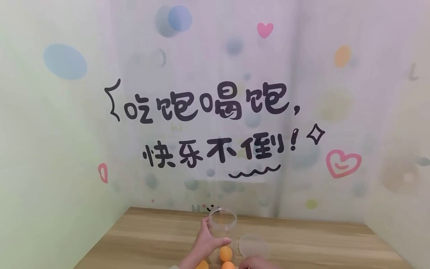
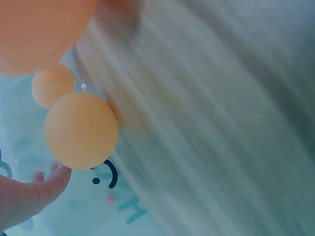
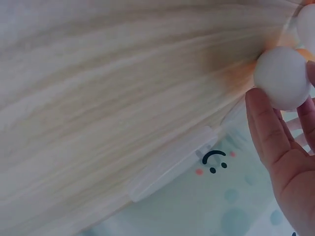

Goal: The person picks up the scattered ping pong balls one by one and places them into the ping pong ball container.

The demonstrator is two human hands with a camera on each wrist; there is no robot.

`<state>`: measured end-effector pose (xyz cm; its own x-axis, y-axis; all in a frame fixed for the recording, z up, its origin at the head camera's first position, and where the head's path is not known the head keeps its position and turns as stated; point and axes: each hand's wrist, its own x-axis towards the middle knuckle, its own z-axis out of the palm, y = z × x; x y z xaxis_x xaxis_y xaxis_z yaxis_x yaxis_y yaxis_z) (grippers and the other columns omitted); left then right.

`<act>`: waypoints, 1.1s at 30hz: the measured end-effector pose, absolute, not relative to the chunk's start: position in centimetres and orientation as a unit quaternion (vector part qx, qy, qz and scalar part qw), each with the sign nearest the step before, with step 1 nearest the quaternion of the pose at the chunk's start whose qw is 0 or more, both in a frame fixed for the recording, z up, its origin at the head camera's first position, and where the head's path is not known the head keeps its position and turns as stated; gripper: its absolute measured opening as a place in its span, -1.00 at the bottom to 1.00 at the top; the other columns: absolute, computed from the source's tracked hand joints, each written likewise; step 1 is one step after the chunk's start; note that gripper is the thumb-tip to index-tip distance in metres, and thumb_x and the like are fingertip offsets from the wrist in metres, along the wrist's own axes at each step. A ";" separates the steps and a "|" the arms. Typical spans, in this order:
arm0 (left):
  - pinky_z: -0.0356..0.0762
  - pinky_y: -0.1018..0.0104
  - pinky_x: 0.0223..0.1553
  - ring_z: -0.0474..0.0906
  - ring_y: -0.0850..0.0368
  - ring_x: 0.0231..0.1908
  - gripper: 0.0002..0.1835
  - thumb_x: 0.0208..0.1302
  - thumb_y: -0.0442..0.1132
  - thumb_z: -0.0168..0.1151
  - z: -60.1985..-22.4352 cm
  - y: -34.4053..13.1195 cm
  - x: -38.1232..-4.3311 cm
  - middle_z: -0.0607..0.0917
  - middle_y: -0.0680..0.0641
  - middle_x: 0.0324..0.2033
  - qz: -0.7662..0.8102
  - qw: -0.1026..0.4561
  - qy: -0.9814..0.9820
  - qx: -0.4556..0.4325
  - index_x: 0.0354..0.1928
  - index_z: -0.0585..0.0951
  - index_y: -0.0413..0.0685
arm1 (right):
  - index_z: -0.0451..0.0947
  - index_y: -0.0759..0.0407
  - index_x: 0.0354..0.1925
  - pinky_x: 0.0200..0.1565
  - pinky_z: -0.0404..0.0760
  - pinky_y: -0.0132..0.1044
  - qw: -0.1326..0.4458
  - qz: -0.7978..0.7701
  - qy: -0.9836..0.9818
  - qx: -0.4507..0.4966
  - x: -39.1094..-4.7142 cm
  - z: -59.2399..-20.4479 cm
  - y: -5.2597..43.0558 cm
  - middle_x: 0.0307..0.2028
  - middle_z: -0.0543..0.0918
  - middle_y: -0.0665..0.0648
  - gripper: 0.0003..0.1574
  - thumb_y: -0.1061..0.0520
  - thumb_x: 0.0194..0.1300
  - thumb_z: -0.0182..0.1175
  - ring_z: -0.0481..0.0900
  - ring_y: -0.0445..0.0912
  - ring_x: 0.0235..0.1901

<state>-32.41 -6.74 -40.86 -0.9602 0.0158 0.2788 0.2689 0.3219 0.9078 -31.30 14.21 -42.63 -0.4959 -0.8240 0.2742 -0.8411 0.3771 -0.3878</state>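
Observation:
In the head view my left hand [image 1: 209,242] grips a clear plastic jar [image 1: 223,220], thumb across its front; the jar stands upright, open at the top. In the left wrist view the left hand [image 2: 37,194] shows only in part, behind orange ping-pong balls [image 2: 81,130]. My right hand [image 1: 258,262] is low in the head view, mostly cut off. The right wrist view shows the right hand [image 3: 288,152] holding a ping-pong ball [image 3: 281,77], pale in this view, between fingers and thumb. An orange ball [image 1: 226,254] appears at the jar's lower part; inside or in front, I cannot tell.
A translucent round lid [image 1: 253,246] lies right of the jar on the wooden table [image 1: 302,239]. Another orange ball [image 1: 202,265] lies by the left wrist at the frame's lower edge. A printed curtain [image 1: 218,194] hangs behind the table.

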 end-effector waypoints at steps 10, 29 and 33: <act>0.38 -0.16 -0.06 0.37 -0.32 0.02 0.00 -0.24 -0.12 0.53 -41.0 -7.0 -32.3 0.39 -0.47 0.04 -0.573 0.098 -0.810 -0.072 0.19 0.12 -0.31 | 0.57 0.19 -0.39 -0.40 0.39 -0.46 -0.085 0.299 -0.865 0.394 -30.9 -38.7 13.2 -0.49 0.50 -0.17 -0.88 0.31 0.00 0.21 0.34 -0.36 -0.49; 0.37 -0.13 -0.04 0.42 -0.24 -0.01 -0.02 -0.24 -0.13 0.53 -40.9 -6.9 -32.5 0.41 -0.47 0.03 -0.567 0.109 -0.811 -0.090 0.16 0.12 -0.33 | 0.53 0.23 -0.34 -0.43 0.38 -0.39 0.031 0.250 -0.893 0.374 -33.0 -29.5 12.6 -0.45 0.51 0.00 -0.78 0.36 -0.06 0.16 0.38 -0.17 -0.45; 0.37 -0.12 -0.03 0.41 -0.23 0.00 -0.01 -0.24 -0.12 0.53 -41.1 -7.0 -32.7 0.40 -0.47 0.04 -0.567 0.103 -0.813 -0.089 0.17 0.11 -0.33 | 0.54 0.24 -0.34 -0.42 0.39 -0.39 0.057 0.249 -0.887 0.383 -33.3 -29.0 12.3 -0.46 0.52 0.00 -0.78 0.37 -0.07 0.15 0.39 -0.17 -0.45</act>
<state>-32.66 -6.95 -41.08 -0.9630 0.0274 0.2680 0.2609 0.3421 0.9027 -33.30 12.32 -28.99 -0.6993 -0.6521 0.2927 -0.7092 0.5817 -0.3983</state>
